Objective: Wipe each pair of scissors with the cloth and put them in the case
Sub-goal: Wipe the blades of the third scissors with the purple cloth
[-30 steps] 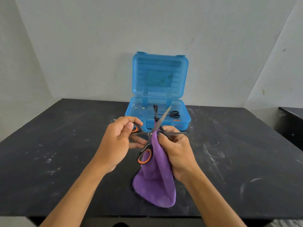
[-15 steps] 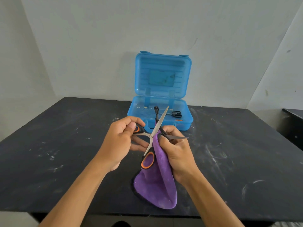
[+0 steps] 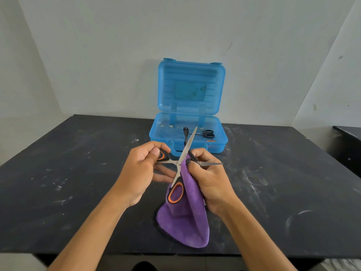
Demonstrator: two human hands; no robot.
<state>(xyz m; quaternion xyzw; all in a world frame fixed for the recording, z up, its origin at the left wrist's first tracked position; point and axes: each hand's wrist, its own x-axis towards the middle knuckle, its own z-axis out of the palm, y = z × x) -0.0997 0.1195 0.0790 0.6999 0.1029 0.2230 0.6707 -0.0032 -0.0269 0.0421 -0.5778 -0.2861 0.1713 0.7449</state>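
Purple microfibre cloth [image 3: 187, 218] hangs from our right hand [image 3: 212, 178] down to the black table [image 3: 68, 182], its lower edge resting on the surface near the front edge. Our right fingers are curled round the cloth's top and pinch it against one blade of the orange-and-black scissors [image 3: 179, 163], whose blades stand wide apart: one points up and away toward the case, the other sticks out to the right past our fingertips. Our left hand [image 3: 140, 171] grips one handle loop of these scissors, thumb pressed on top and fingers curled beneath; the other loop hangs free in front of the cloth, between our two hands.

Beyond the hands sits the blue plastic case [image 3: 156, 133], open, with its lid upright against the wall. Inside its tray we see a small pair of black-handled scissors [image 3: 207, 133] lying on the right side, and a bit of orange at the front right corner that we cannot identify. A dark object stands behind the raised blade; what it is we cannot tell.
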